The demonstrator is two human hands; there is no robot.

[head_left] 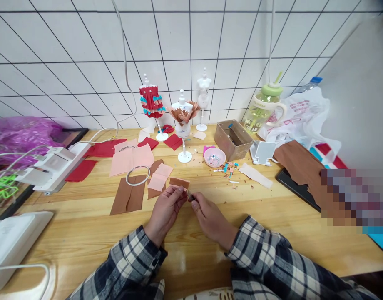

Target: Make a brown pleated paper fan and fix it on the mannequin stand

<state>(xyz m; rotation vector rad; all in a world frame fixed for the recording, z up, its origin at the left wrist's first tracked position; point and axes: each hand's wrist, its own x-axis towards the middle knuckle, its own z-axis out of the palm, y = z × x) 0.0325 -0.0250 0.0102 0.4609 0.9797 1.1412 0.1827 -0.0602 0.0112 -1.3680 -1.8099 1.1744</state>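
Note:
My left hand point(166, 210) pinches a small folded brown piece point(179, 182) of thin sheet, cloth or crepe paper, with a pink edge showing under it. Closed around what look like small scissors point(189, 196), my right hand point(210, 214) meets the left one; the fingers mostly hide the tool, and its tip is at the piece. Just left of my hands lie a folded pink piece point(160, 177), a brown sheet point(127, 196) and a silver ring point(138, 175). Behind them stands a white mini dress form point(184, 133) with pointed brown and peach petals around its chest.
Farther back are a dress form in a red outfit point(149, 102) and a bare dress form point(203, 93). A pink dish point(214, 157) of beads, a cardboard box point(232, 141) and scraps point(230, 168) lie right of centre. A phone point(296, 189) lies partly under brown material point(299, 160).

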